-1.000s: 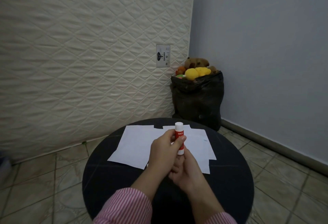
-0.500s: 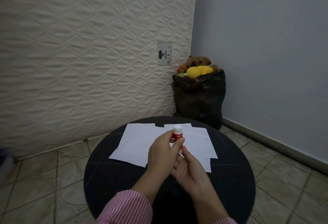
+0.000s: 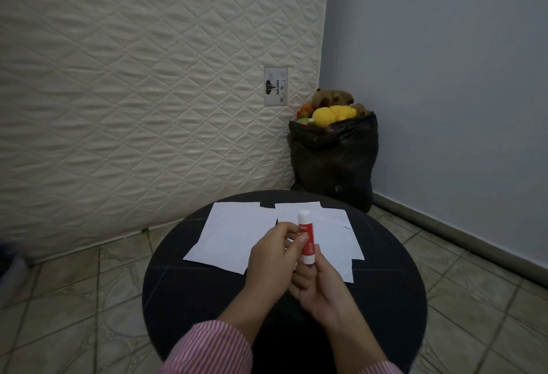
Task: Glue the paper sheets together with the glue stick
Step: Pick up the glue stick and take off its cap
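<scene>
A cream quilted mattress (image 3: 142, 83) stands on edge against the grey wall (image 3: 444, 62), filling the space far beyond the fingers. To the right of it, past the fingertips, a black bag (image 3: 333, 163) sits in the corner, stuffed with plush toys (image 3: 329, 107). Nearer, a round black table (image 3: 192, 290) spreads under both hands, on a tiled floor (image 3: 65, 299).

White paper sheets (image 3: 231, 234) lie flat on the tabletop, overlapping one another, directly beneath and beyond the fingers.

Both forearms reach forward from pink striped sleeves (image 3: 210, 350) and meet above the table's middle. The left hand (image 3: 271, 261) is turned with its back to the camera, fingers curled, thumb and forefinger pinching the glue stick (image 3: 305, 235) at its red band. The right hand (image 3: 318, 287) sits lower with its palm turned up, and its fingers close around the stick's bottom end.

The glue stick stands nearly upright, its long axis vertical with a slight lean away, white cap on and pointing up. The cap rises clear above the left fingertips; the white base rests against the right fingers. It is held in the air above the sheets, not touching them.
</scene>
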